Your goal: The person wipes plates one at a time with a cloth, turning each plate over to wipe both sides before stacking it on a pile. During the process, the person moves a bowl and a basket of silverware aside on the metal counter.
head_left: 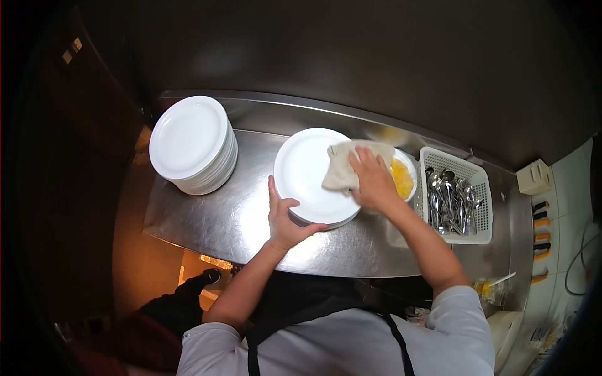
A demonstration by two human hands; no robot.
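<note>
A white plate (pixel 307 172) lies on top of a short stack in the middle of a steel counter (pixel 226 216). My left hand (pixel 284 219) grips the near edge of this stack, thumb on the rim. My right hand (pixel 374 180) presses a beige cloth (pixel 343 168) onto the right side of the top plate. The cloth is bunched under my fingers and hangs over the plate's edge.
A taller stack of white plates (pixel 191 141) stands at the counter's left. A bowl with something yellow (pixel 402 177) sits right of my hand. A white basket of spoons (pixel 454 197) is further right. A steel wall rises behind.
</note>
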